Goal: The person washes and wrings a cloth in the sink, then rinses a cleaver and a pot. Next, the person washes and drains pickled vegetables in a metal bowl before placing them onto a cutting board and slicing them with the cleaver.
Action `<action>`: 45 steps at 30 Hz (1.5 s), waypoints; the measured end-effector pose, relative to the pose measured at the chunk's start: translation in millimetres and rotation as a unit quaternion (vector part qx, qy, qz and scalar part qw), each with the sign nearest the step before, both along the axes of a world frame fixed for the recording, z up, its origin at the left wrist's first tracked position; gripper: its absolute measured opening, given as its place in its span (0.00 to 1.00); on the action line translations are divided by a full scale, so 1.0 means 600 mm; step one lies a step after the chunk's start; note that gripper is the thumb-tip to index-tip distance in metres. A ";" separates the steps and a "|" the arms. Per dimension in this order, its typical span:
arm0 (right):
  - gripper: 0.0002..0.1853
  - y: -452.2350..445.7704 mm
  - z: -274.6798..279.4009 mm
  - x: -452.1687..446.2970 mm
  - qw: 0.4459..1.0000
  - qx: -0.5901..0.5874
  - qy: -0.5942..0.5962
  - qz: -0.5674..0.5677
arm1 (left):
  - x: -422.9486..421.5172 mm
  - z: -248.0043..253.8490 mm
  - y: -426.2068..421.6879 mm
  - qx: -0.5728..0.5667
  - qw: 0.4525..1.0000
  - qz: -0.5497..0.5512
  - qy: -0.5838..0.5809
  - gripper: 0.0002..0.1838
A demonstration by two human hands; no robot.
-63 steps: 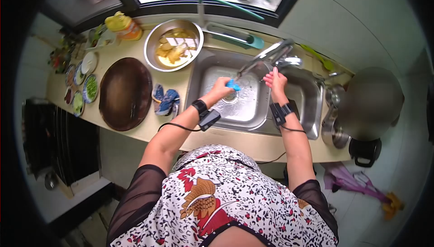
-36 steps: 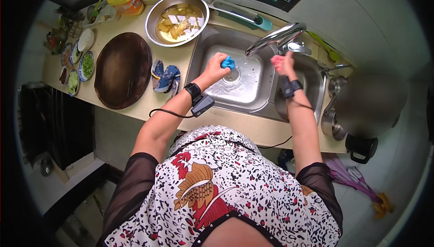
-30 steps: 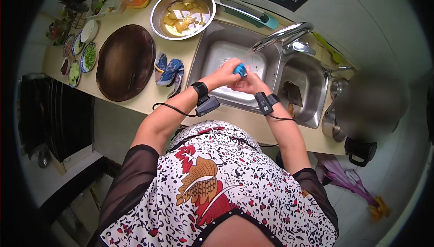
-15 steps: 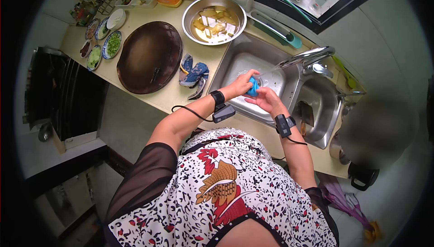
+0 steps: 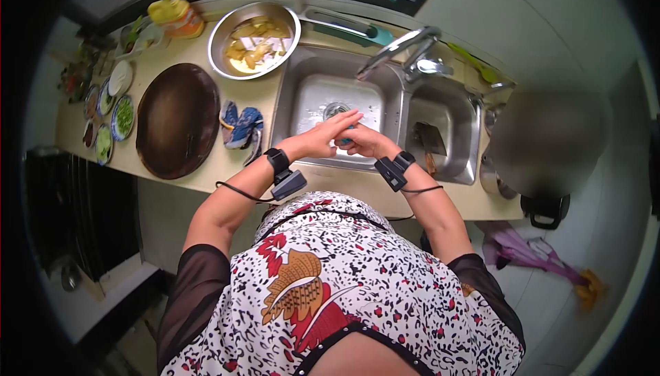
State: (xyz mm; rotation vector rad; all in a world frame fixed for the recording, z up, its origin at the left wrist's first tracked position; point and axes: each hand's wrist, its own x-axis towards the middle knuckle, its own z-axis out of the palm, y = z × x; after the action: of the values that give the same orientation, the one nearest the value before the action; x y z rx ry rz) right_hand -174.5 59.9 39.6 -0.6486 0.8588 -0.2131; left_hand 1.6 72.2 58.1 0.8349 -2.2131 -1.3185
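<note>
My left hand (image 5: 320, 138) reaches over the front of the large sink basin (image 5: 306, 94), its fingers stretched out and lying across the fingers of my other hand. Curled beneath them is my right hand (image 5: 369, 142), closed around a small crumpled blue cloth (image 5: 348, 135). Only a bit of blue shows between the hands; the remainder is hidden. Just beyond the fingertips lies the drain (image 5: 335, 110). The chrome faucet (image 5: 395, 46) arches over the basin, its spout behind and to the right of my hands.
The smaller basin (image 5: 467, 149) holds a cleaver (image 5: 431, 140). Left of the sink are a blue patterned rag (image 5: 242, 127), a round dark board (image 5: 177, 121) and a metal bowl (image 5: 220, 56) of pieces in liquid. Several small dishes (image 5: 124, 118) stand farther left. A yellow bottle (image 5: 175, 17) is behind.
The view has turned, so the counter appears farther left. My left hand has come off the blue cloth and straightened its fingers; my right hand has closed around it.
</note>
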 end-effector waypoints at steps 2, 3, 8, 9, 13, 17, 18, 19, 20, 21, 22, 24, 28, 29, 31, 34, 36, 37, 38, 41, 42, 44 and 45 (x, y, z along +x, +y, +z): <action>0.08 0.000 0.010 -0.001 0.999 0.009 -0.040 0.036 | -0.002 0.006 0.005 -0.014 0.999 0.007 -0.044 0.46; 0.09 0.001 0.002 -0.004 0.996 0.040 -0.063 0.042 | -0.007 0.006 0.007 -0.046 0.998 0.028 -0.034 0.41; 0.14 0.006 0.018 0.007 0.993 -0.060 0.051 0.084 | -0.014 -0.024 0.003 -0.131 0.979 0.039 -0.153 0.26; 0.13 0.008 0.024 0.007 0.993 -0.070 0.058 0.074 | -0.013 -0.025 0.002 -0.156 0.965 0.038 -0.205 0.24; 0.16 -0.007 0.012 0.010 0.947 -0.209 0.210 0.123 | -0.037 -0.016 0.001 -0.199 0.924 0.059 -0.323 0.14; 0.11 -0.004 -0.100 0.027 0.780 -0.455 0.406 0.142 | -0.058 -0.032 -0.009 -0.196 0.909 0.071 -0.362 0.07; 0.09 -0.002 -0.103 0.029 0.792 -0.404 0.445 0.110 | -0.063 -0.031 -0.013 -0.186 0.905 0.076 -0.374 0.07; 0.10 0.008 -0.096 0.025 0.783 -0.426 0.450 0.059 | -0.067 -0.033 -0.016 -0.185 0.907 0.073 -0.370 0.07; 0.09 0.015 -0.089 0.017 0.759 -0.470 0.447 0.053 | -0.072 -0.036 -0.019 -0.183 0.909 0.072 -0.367 0.07; 0.08 0.021 -0.077 0.009 0.743 -0.488 0.454 0.061 | -0.077 -0.035 -0.020 -0.168 0.914 0.075 -0.361 0.09; 0.08 0.024 -0.065 0.002 0.726 -0.507 0.459 0.070 | -0.084 -0.035 -0.020 -0.154 0.915 0.071 -0.365 0.09; 0.07 0.029 -0.047 -0.012 0.708 -0.540 0.451 0.068 | -0.094 -0.031 -0.020 -0.125 0.916 0.064 -0.376 0.11; 0.07 0.040 -0.041 -0.035 0.653 -0.591 0.463 0.101 | -0.109 -0.051 -0.015 -0.113 0.940 0.077 -0.313 0.10; 0.07 0.042 -0.043 -0.039 0.656 -0.585 0.467 0.096 | -0.113 -0.056 -0.015 -0.095 0.945 0.072 -0.303 0.09; 0.06 0.047 -0.055 -0.047 0.663 -0.573 0.473 0.085 | -0.118 -0.072 -0.016 -0.057 0.955 0.063 -0.285 0.09; 0.06 0.059 -0.046 -0.062 0.695 -0.537 0.475 0.057 | -0.121 -0.103 -0.014 -0.170 0.976 0.066 -0.118 0.17; 0.07 0.053 -0.042 -0.077 0.761 -0.440 0.475 0.040 | -0.133 -0.076 0.003 0.057 0.976 0.141 -0.159 0.28; 0.07 0.050 -0.048 -0.085 0.790 -0.397 0.465 0.031 | -0.144 -0.038 0.014 0.155 0.966 0.180 -0.098 0.30; 0.08 0.046 -0.057 -0.095 0.818 -0.353 0.454 0.023 | -0.153 -0.021 0.020 0.253 0.942 0.217 -0.036 0.32; 0.06 0.044 -0.061 -0.121 0.930 -0.168 0.326 0.024 | -0.150 -0.005 0.028 0.053 0.994 0.092 -0.024 0.39; 0.06 0.044 -0.059 -0.129 0.958 -0.092 0.271 0.008 | -0.151 0.008 0.033 -0.053 0.997 0.039 -0.030 0.41; 0.15 0.053 -0.067 -0.132 0.989 0.012 0.147 0.014 | -0.154 0.003 0.048 -0.135 0.983 0.017 -0.121 0.44; 0.17 0.054 -0.062 -0.131 0.993 0.008 0.104 0.061 | -0.153 0.002 0.051 -0.163 0.976 0.008 -0.144 0.41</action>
State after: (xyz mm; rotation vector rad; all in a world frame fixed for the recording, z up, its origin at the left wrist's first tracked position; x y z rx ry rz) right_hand -253.4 92.5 2.4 -0.7140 1.0155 -0.0294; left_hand -90.4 102.8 59.3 0.9582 -2.5462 -0.8305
